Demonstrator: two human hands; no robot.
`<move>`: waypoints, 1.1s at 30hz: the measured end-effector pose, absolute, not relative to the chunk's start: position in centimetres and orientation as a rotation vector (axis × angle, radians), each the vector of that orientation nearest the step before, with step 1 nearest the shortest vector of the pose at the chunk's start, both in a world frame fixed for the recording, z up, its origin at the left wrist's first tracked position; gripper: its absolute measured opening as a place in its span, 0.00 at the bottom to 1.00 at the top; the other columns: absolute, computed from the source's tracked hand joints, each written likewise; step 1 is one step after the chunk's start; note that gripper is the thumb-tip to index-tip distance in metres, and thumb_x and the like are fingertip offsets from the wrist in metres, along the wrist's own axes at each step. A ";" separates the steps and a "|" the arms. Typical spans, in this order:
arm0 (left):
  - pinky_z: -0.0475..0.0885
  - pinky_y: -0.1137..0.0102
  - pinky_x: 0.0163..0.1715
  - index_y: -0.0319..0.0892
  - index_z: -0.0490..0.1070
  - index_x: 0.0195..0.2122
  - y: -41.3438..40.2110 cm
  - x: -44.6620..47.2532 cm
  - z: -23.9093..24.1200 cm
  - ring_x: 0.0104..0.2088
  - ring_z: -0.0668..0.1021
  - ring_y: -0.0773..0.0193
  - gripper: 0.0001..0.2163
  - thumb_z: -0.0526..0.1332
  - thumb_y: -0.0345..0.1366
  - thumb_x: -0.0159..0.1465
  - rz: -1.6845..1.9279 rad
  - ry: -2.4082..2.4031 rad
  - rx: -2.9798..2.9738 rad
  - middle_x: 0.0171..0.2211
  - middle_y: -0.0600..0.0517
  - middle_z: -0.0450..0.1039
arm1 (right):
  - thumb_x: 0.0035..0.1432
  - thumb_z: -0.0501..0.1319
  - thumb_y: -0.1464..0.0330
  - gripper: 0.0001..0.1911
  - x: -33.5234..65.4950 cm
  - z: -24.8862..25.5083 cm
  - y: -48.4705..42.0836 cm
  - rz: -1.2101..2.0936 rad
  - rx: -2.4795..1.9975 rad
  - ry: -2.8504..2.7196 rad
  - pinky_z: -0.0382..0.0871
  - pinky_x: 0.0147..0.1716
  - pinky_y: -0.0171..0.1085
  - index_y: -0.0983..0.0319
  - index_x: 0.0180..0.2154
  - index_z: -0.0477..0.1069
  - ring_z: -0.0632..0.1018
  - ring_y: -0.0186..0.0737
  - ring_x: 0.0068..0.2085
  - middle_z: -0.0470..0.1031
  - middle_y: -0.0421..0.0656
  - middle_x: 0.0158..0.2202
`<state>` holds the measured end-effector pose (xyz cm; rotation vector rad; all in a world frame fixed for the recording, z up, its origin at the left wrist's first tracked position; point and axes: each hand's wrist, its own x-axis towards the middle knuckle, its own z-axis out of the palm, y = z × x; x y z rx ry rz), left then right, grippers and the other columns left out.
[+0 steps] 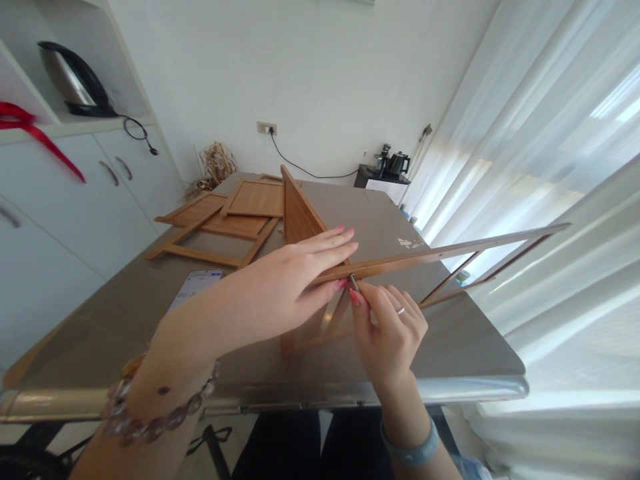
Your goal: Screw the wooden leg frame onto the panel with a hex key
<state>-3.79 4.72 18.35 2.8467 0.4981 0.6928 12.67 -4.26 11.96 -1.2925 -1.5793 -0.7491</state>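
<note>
My left hand (313,270) reaches across from the left, its fingers stretched over the joint of a wooden frame (410,261) and the thumb below the bar, gripping it. The frame stands on edge and runs off to the right. An upright wooden panel (300,210) meets it at the joint, just beyond my left fingers. With closed fingers, my right hand (393,323) pinches a thin metal rod (353,283) against the near side of the bar. Whether the rod is a bolt or a hex key, I cannot tell.
More wooden panels (255,198) and an open wooden frame (205,255) lie at the back left of the grey table (465,340). A phone (197,285) lies partly behind my left forearm. A small black cabinet (383,180) stands beyond the table, and white curtains (550,167) hang at the right.
</note>
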 end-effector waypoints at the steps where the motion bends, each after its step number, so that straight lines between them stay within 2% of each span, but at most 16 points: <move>1: 0.59 0.64 0.68 0.47 0.55 0.67 4.8 -3.8 18.3 0.68 0.59 0.62 0.23 0.51 0.41 0.71 0.696 0.492 2.850 0.69 0.55 0.52 | 0.63 0.59 0.72 0.04 12.6 12.1 -4.4 -0.746 -1.311 -1.583 0.57 0.29 0.35 0.60 0.34 0.70 0.68 0.32 0.24 0.72 0.38 0.23; 6: 0.57 0.63 0.68 0.46 0.54 0.67 4.8 -3.8 18.3 0.68 0.59 0.62 0.24 0.51 0.43 0.71 0.672 0.508 2.856 0.69 0.56 0.52 | 0.62 0.61 0.72 0.03 12.6 12.3 -5.1 -0.698 -1.371 -1.581 0.60 0.30 0.35 0.61 0.34 0.71 0.72 0.32 0.26 0.76 0.39 0.26; 11: 0.57 0.63 0.69 0.46 0.56 0.67 4.3 -3.8 18.8 0.68 0.58 0.63 0.23 0.50 0.43 0.72 0.672 0.526 2.827 0.68 0.56 0.53 | 0.63 0.57 0.74 0.05 12.7 11.9 -5.9 -0.568 -1.325 -1.540 0.62 0.31 0.34 0.60 0.35 0.70 0.70 0.32 0.26 0.72 0.37 0.24; 13: 0.58 0.63 0.68 0.46 0.56 0.67 4.1 -3.8 19.0 0.68 0.59 0.62 0.23 0.51 0.43 0.71 0.675 0.521 2.812 0.68 0.56 0.54 | 0.64 0.55 0.74 0.06 13.1 12.1 -5.8 -0.590 -1.290 -1.463 0.64 0.36 0.35 0.59 0.35 0.69 0.72 0.34 0.32 0.74 0.39 0.28; 15: 0.58 0.62 0.68 0.46 0.57 0.66 4.1 -3.8 19.1 0.68 0.59 0.61 0.23 0.52 0.43 0.71 0.669 0.516 2.807 0.68 0.55 0.54 | 0.65 0.52 0.72 0.08 13.8 12.6 -5.3 -0.636 -1.253 -1.377 0.65 0.44 0.41 0.59 0.34 0.66 0.74 0.39 0.41 0.76 0.44 0.38; 17: 0.59 0.61 0.68 0.47 0.57 0.66 4.1 -3.8 19.1 0.68 0.59 0.61 0.23 0.52 0.42 0.71 0.665 0.505 2.809 0.68 0.55 0.54 | 0.67 0.48 0.72 0.10 14.5 13.2 -4.3 -0.626 -1.239 -1.361 0.63 0.51 0.47 0.59 0.34 0.63 0.73 0.43 0.51 0.76 0.47 0.47; 19: 0.59 0.61 0.68 0.48 0.57 0.66 4.2 -3.8 19.1 0.68 0.60 0.61 0.23 0.52 0.42 0.71 0.672 0.488 2.811 0.68 0.55 0.55 | 0.68 0.45 0.72 0.10 15.1 13.7 -3.2 -0.586 -1.241 -1.437 0.60 0.56 0.49 0.59 0.35 0.63 0.72 0.42 0.55 0.76 0.46 0.49; 22: 0.58 0.62 0.68 0.48 0.56 0.67 4.2 -3.8 19.2 0.68 0.59 0.61 0.23 0.52 0.41 0.71 0.665 0.468 2.806 0.68 0.56 0.54 | 0.68 0.46 0.72 0.10 15.4 14.1 -2.0 -0.595 -1.212 -1.557 0.57 0.58 0.48 0.58 0.35 0.61 0.75 0.37 0.47 0.78 0.42 0.45; 25: 0.57 0.62 0.69 0.49 0.58 0.66 4.3 -3.8 19.3 0.68 0.59 0.61 0.22 0.52 0.41 0.71 0.641 0.455 2.797 0.68 0.56 0.54 | 0.68 0.46 0.72 0.09 15.0 14.2 -1.6 -0.616 -1.205 -1.595 0.59 0.53 0.44 0.58 0.35 0.60 0.75 0.34 0.39 0.78 0.40 0.42; 27: 0.56 0.61 0.69 0.49 0.58 0.66 4.3 -3.8 19.3 0.68 0.58 0.61 0.22 0.52 0.41 0.71 0.648 0.447 2.797 0.68 0.56 0.54 | 0.69 0.46 0.71 0.09 14.8 14.3 -1.7 -0.619 -1.220 -1.599 0.60 0.48 0.42 0.58 0.35 0.60 0.75 0.34 0.38 0.78 0.41 0.42; 30: 0.56 0.62 0.69 0.50 0.59 0.66 4.4 -3.9 19.2 0.68 0.59 0.61 0.22 0.53 0.40 0.71 0.670 0.438 2.796 0.68 0.56 0.54 | 0.68 0.47 0.71 0.08 14.8 14.3 -1.9 -0.618 -1.215 -1.612 0.60 0.45 0.41 0.58 0.36 0.61 0.75 0.36 0.41 0.76 0.43 0.43; 33: 0.57 0.63 0.69 0.50 0.58 0.66 4.5 -3.9 19.0 0.68 0.59 0.61 0.22 0.54 0.40 0.70 0.677 0.427 2.790 0.68 0.57 0.54 | 0.68 0.47 0.71 0.08 15.0 14.2 -1.9 -0.633 -1.201 -1.625 0.60 0.43 0.40 0.58 0.35 0.60 0.73 0.36 0.39 0.73 0.42 0.38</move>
